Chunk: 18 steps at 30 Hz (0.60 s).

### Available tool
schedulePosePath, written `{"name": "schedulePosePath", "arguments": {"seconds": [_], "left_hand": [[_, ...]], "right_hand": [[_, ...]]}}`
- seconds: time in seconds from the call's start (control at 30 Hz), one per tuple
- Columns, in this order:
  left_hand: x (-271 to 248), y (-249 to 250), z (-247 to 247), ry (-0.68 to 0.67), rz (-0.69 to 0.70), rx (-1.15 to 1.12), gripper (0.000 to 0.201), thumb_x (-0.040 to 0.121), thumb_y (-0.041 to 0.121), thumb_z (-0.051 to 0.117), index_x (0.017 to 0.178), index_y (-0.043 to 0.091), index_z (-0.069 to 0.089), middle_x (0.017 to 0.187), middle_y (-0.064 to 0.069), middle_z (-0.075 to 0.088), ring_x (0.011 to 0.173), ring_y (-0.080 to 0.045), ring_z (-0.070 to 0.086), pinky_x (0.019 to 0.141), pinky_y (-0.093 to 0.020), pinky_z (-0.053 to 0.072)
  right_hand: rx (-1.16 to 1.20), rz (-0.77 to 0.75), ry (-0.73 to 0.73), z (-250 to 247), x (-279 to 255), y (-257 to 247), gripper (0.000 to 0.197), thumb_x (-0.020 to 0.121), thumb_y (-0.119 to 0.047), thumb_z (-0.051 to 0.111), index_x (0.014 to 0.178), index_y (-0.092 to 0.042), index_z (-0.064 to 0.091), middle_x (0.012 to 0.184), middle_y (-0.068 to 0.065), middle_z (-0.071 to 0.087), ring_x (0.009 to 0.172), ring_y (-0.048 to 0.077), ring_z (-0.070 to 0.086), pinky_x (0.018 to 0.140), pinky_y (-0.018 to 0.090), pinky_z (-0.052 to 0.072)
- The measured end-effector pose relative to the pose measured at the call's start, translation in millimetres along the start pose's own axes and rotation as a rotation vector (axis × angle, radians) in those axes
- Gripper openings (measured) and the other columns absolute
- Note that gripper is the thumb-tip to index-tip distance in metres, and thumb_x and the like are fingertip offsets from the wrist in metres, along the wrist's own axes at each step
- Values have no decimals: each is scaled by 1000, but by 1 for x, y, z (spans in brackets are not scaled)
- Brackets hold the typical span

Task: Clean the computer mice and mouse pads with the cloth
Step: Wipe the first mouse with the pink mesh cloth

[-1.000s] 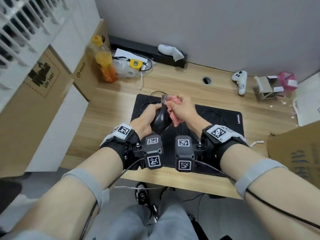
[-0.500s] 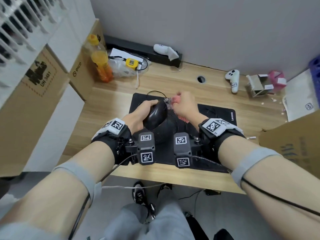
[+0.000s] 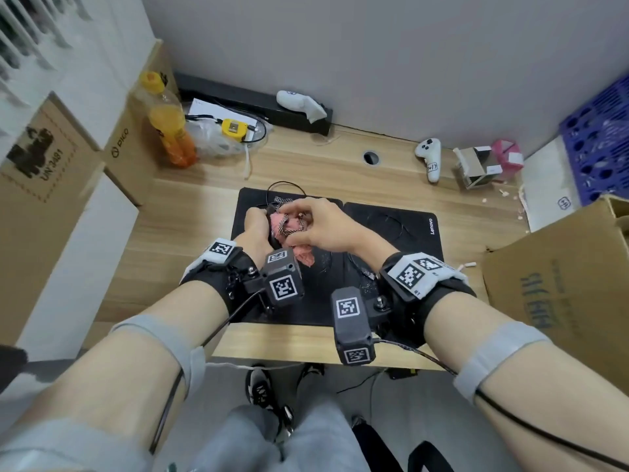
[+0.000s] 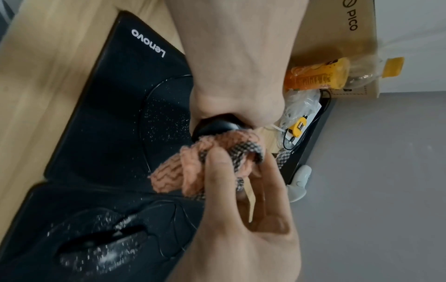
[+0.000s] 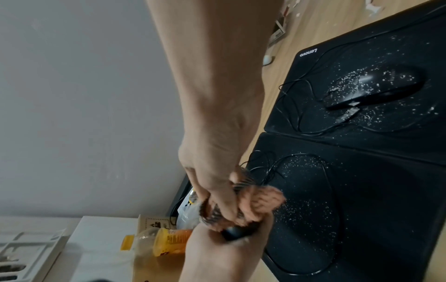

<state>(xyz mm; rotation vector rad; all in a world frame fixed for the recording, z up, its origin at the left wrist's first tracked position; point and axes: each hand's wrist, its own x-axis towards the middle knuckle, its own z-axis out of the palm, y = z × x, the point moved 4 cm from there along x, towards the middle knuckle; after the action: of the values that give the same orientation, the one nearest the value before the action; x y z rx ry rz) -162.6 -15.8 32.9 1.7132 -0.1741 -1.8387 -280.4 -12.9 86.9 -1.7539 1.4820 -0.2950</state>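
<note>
My left hand (image 3: 257,229) grips a black wired mouse (image 4: 217,126), lifted over the left black mouse pad (image 3: 252,294). My right hand (image 3: 313,226) pinches a pink cloth (image 3: 289,228) with a checkered edge and presses it against the mouse (image 5: 235,231). From the head the cloth and fingers hide most of that mouse. A second black mouse (image 5: 376,89), dusted with white crumbs, lies on the right pad (image 3: 408,233). It also shows in the left wrist view as a blurred mouse (image 4: 103,246). Crumbs speckle both pads.
An orange drink bottle (image 3: 170,127) and a plastic bag with a yellow gadget (image 3: 233,128) sit at the back left. White controllers (image 3: 429,158) lie at the back. Cardboard boxes flank the desk (image 3: 190,233) left (image 3: 132,155) and right (image 3: 561,284).
My right hand has brought the cloth over the mouse, which was in plain sight before and is now mostly covered. Both hands sit slightly farther forward.
</note>
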Motion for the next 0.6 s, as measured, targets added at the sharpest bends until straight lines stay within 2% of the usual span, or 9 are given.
{"name": "schedulePosePath", "arguments": {"seconds": [0.1,0.17,0.23,0.33,0.4,0.5,0.53,0.57,0.6], "left_hand": [[-5,2,7,-82,2,-19,37,95,25,34,69,11,56,46,-8,59,37,-21,57,47,-23,51],[-8,0,5,-131,-32,-56,34,95,27,39,73,12,59,52,-7,62,51,-22,60,57,-25,49],[-13,-1,6,-176,-68,-93,31,95,29,42,79,10,62,59,-9,66,64,-23,61,66,-31,50],[-17,4,8,-213,-60,-107,30,95,26,41,80,10,61,60,-11,66,65,-25,61,63,-30,54],[-18,8,8,-162,1,-44,33,94,22,38,74,8,59,56,-11,64,62,-27,62,61,-31,54],[-19,10,-4,-43,119,91,33,93,18,37,61,9,41,40,-6,47,49,-24,52,46,-21,48],[-15,7,-9,-46,72,-47,35,95,20,37,61,11,35,40,-5,42,47,-20,45,42,-18,42],[-15,4,-13,-50,65,-68,36,98,22,35,63,12,33,47,-8,43,48,-18,43,44,-20,41],[-14,3,-16,-45,85,-59,36,100,25,32,67,12,34,58,-12,46,52,-17,44,50,-23,42]], "right_hand": [[77,17,123,-3,10,1,35,78,-22,76,113,-22,72,103,-6,72,96,11,64,87,28,51],[139,79,176,-7,17,4,29,85,-25,71,113,-19,72,103,-5,72,97,11,64,82,24,48],[140,126,259,-8,24,9,31,91,-30,65,118,-14,70,110,-3,70,105,13,61,85,22,43],[32,195,336,2,33,7,37,98,-37,50,124,-14,64,125,10,55,121,26,46,101,32,34],[28,247,271,11,34,2,41,98,-37,46,134,-17,54,136,11,44,130,30,36,108,40,30],[-76,148,102,19,30,-9,46,94,-37,49,137,-26,45,141,7,42,133,26,34,106,45,27],[-98,91,65,23,28,-12,40,91,-43,50,130,-32,48,135,5,45,126,24,37,102,44,27],[-104,39,45,25,25,-13,36,90,-49,49,123,-35,50,129,3,46,121,23,39,99,44,28],[-104,12,38,27,23,-12,39,91,-52,48,125,-32,50,131,3,45,120,23,39,100,44,28]]}}
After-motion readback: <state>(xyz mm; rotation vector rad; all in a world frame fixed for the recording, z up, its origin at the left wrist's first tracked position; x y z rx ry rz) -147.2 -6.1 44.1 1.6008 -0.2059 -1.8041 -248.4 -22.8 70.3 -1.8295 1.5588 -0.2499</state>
